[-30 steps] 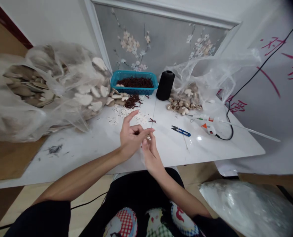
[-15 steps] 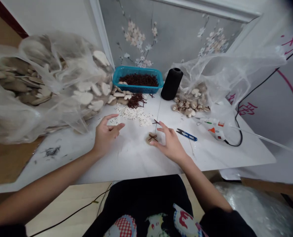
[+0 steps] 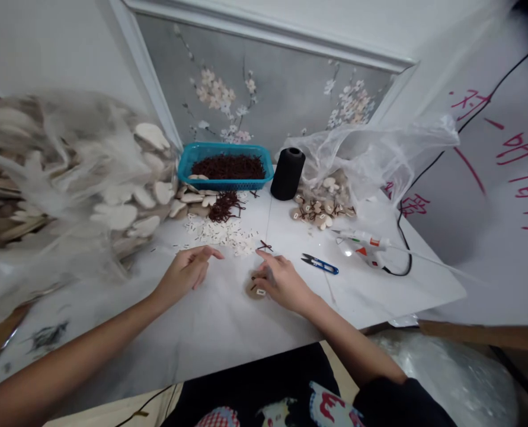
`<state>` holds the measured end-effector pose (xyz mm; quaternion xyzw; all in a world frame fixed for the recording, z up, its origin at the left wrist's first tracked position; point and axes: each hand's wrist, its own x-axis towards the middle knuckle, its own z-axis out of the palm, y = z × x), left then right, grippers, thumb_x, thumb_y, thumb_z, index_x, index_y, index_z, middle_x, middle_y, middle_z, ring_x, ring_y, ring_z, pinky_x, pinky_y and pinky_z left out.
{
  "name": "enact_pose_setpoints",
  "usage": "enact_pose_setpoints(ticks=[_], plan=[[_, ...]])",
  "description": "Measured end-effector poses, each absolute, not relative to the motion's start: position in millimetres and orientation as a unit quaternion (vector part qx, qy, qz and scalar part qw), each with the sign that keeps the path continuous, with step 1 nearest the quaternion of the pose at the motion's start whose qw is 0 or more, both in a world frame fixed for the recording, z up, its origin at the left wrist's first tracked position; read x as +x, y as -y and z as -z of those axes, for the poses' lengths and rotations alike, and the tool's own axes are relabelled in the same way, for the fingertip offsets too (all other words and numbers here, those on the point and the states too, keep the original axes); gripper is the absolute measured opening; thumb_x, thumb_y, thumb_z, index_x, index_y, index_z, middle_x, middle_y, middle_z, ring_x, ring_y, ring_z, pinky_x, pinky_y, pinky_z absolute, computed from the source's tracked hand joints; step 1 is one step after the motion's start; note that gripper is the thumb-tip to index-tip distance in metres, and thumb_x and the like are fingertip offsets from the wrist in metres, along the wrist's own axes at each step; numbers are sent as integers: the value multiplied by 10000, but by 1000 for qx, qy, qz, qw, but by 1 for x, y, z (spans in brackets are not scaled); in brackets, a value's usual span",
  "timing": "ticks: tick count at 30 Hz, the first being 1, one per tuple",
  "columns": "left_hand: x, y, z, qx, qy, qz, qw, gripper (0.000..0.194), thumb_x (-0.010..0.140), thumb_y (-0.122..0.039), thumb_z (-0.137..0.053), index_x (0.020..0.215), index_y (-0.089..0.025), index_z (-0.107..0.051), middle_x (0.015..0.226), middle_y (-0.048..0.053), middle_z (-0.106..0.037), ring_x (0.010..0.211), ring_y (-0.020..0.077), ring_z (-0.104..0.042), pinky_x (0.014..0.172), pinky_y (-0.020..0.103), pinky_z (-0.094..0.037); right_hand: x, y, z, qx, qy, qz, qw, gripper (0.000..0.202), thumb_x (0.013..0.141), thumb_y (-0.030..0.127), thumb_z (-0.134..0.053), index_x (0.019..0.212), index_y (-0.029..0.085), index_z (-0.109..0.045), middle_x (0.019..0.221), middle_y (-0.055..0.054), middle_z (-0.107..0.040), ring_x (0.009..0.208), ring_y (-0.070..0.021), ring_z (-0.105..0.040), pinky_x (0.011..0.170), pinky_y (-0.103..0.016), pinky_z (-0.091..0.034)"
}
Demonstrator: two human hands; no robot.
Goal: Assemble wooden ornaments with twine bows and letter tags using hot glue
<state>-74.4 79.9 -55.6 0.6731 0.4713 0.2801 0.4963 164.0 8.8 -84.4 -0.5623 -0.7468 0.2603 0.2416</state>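
Note:
A beige felt piece [image 3: 251,289] lies on the table, a dark brown bow and a small white tag [image 3: 261,292] on it. Over it is my right hand [image 3: 285,284], index finger stretched forward and thumb down at the piece by the tag; the hand partly hides the bow. Just beyond that index fingertip lies a loose brown bow [image 3: 265,245]. My left hand [image 3: 186,273] hovers to the left with its fingers loosely bent and nothing visible in it. Closest to it is a scatter of small white tags [image 3: 221,236].
Behind stand a blue basket [image 3: 226,185] of brown bows and a black thread cone [image 3: 287,174]. Thread snips [image 3: 320,264] and a glue gun [image 3: 365,248] lie right, below finished pieces [image 3: 323,210]. A plastic bag [image 3: 68,196] of felt shapes fills the left.
The view has shifted. A white tag now shows on the felt piece under my right hand. My left hand's fingers have drawn closer together.

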Motion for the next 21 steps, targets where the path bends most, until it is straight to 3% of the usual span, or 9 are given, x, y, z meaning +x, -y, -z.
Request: enact_pose_setpoints(ticks=[3,5,9,12,15,17,19,21], plan=[[-64,-86,50,682,-466,-270,496,546,886,-632,-383,896,-147,-633,355,-58,-406,354,84,-343,420,198,-281,164,-5,81,-540,784,-231,203,923,724,490,-726,1466,211,-252,1259,-124,-573,1221,-311,-433,994,-478,-362],[-60,-88,49,678,-464,-266,504,555,878,-644,-389,901,-145,-631,379,-51,-433,366,85,-356,425,200,-289,165,-2,81,-521,809,-210,173,982,685,516,-752,1469,197,-255,1292,-145,-551,1263,-342,-383,1025,-509,-313],[-61,-92,51,634,-465,-282,549,601,834,-693,-425,959,-135,-610,409,-43,-463,378,102,-388,410,207,-308,161,6,80,-490,826,-227,162,861,757,427,-717,1457,193,-275,1217,-119,-602,1183,-280,-461,1012,-461,-330],[-67,-94,45,571,-450,-304,616,731,811,-757,-367,1166,-140,-533,615,50,-645,526,167,-561,443,229,-391,158,11,68,-440,832,-274,195,955,717,463,-741,1470,199,-215,1191,-85,-619,1098,-236,-535,1011,-431,-345],[-70,-92,34,506,-412,-325,685,827,804,-796,-273,1328,-172,-413,1019,166,-694,874,253,-661,657,322,-517,172,3,47,-416,825,-263,276,934,762,433,-703,1483,247,-138,1163,-51,-628,1035,-205,-587,1008,-422,-356],[-70,-90,29,476,-393,-336,712,838,813,-795,-222,1366,-186,-382,1159,182,-651,1031,271,-636,837,380,-503,196,-18,34,-488,781,-180,346,823,835,349,-624,1483,278,-121,1155,-54,-631,1028,-208,-593,975,-431,-385],[-70,-87,26,456,-385,-337,728,842,828,-783,-158,1389,-190,-365,1229,183,-618,1118,275,-604,944,415,-454,224,-48,29,-582,717,-98,371,869,804,420,-645,1489,231,-145,1189,-109,-618,1090,-273,-565,971,-483,-391],[-73,-85,21,466,-379,-321,732,871,830,-772,-66,1415,-188,-342,1275,190,-587,1163,286,-579,969,450,-437,249,-74,28,-666,665,-44,336,912,770,501,-650,1484,164,-193,1249,-171,-583,1212,-366,-467,983,-570,-353]])
